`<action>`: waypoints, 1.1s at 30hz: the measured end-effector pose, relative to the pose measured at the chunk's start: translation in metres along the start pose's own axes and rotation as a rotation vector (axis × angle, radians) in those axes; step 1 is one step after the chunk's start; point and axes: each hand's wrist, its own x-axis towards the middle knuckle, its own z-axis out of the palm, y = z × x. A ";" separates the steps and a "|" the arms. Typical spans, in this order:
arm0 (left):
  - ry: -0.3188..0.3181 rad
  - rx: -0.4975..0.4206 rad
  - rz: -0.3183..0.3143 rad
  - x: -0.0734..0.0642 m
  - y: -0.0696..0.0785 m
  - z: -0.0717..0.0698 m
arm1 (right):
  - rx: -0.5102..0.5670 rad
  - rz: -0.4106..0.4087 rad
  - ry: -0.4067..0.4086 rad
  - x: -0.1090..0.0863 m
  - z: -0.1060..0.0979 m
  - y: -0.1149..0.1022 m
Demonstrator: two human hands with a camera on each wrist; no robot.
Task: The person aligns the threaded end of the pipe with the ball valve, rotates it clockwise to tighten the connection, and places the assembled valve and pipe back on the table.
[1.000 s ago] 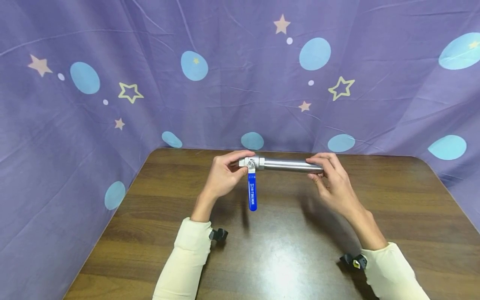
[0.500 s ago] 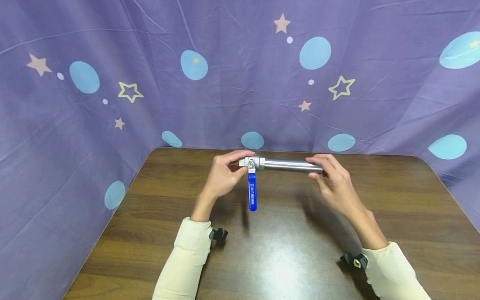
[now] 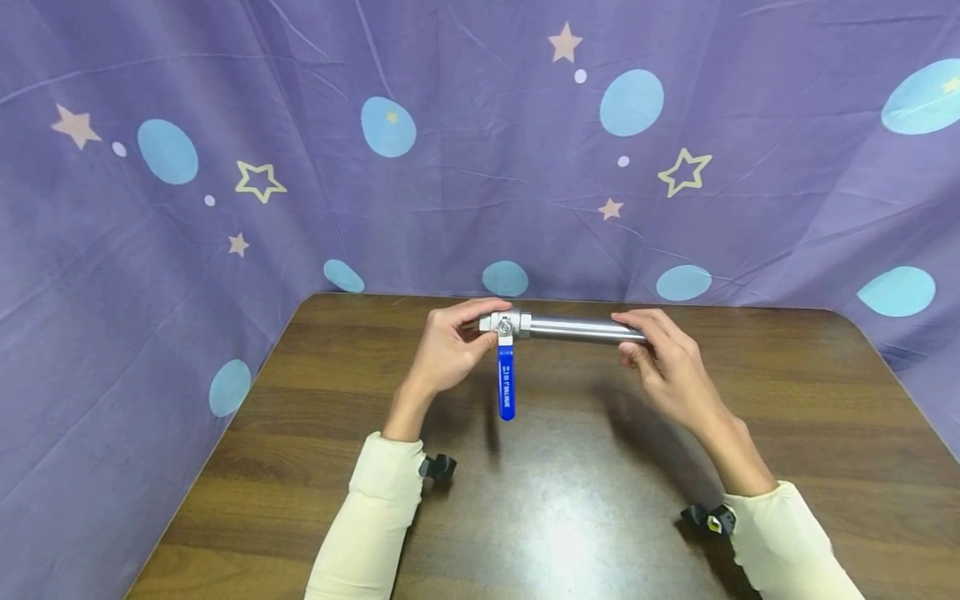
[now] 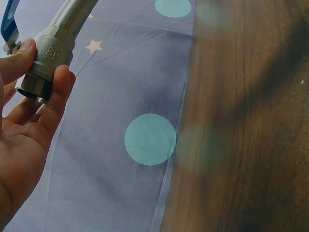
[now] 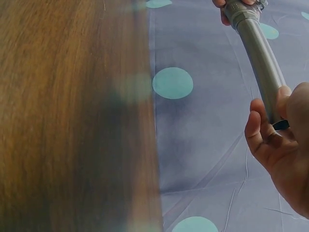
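Note:
A metal ball valve [image 3: 505,324] with a blue lever handle [image 3: 507,383] hangs above the table, the lever pointing toward me. My left hand [image 3: 448,350] pinches the valve body between thumb and fingers; the valve's open left end shows in the left wrist view. From its right side runs a smooth steel pipe [image 3: 573,328], lying level and in line with the valve. Around the pipe's far right end, the thumb and fingers of my right hand [image 3: 671,362] are curled. The right wrist view shows the pipe's end [image 5: 281,124] between the fingers. The joint's threads are hidden.
Below both hands spreads a brown wooden table [image 3: 555,467] with rounded back corners, carrying their shadows and a bright glare. A purple curtain [image 3: 480,225] with stars and blue spots stands close along the table's back and left edges.
My right thumb has shifted slightly up and to the right on the pipe's end. The left hand, valve and lever stay almost in place.

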 end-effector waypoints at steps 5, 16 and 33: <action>0.000 0.000 -0.004 0.000 0.000 0.000 | 0.009 0.000 -0.009 0.000 -0.001 0.000; 0.002 -0.007 -0.013 0.000 0.001 0.001 | -0.016 -0.006 -0.015 0.001 -0.002 -0.001; 0.010 -0.010 -0.017 0.000 -0.001 0.000 | 0.068 -0.020 0.038 0.002 -0.001 -0.004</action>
